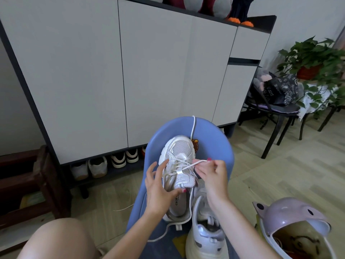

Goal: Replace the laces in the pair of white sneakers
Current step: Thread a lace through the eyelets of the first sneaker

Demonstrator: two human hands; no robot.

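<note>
A tall grey cabinet (119,71) with a dark frame fills the far side, its bottom shelf holding a row of shoes (108,162) just above the pale wooden floor (280,174). To the right, well apart from the work, stand a black chair (276,116) with a dark bag on it and a leafy plant (317,58) in a red pot; open floor lies between them and the blue chair (214,139) in the middle. A dark wooden stool (37,184) sits low on the left, and a pink lidded bin (291,219) stands at the lower right, just beside the blue chair's edge. On the blue seat lies a white sneaker (179,165), toe pointing away toward the chair's curved back, with a second sneaker (205,240) nearer the person, heel toward the camera and close to the seat's front edge. The left hand (158,191) rests against the first sneaker's left side, thumb on the tongue by the opening and fingers spread and mostly straight above the eyelets. The right hand (211,171) is at the sneaker's right side, pinching a loop of white lace (188,166) drawn out across the upper eyelets. One lace end runs up over the chair's back rim; another trails off the seat's front toward the floor.
</note>
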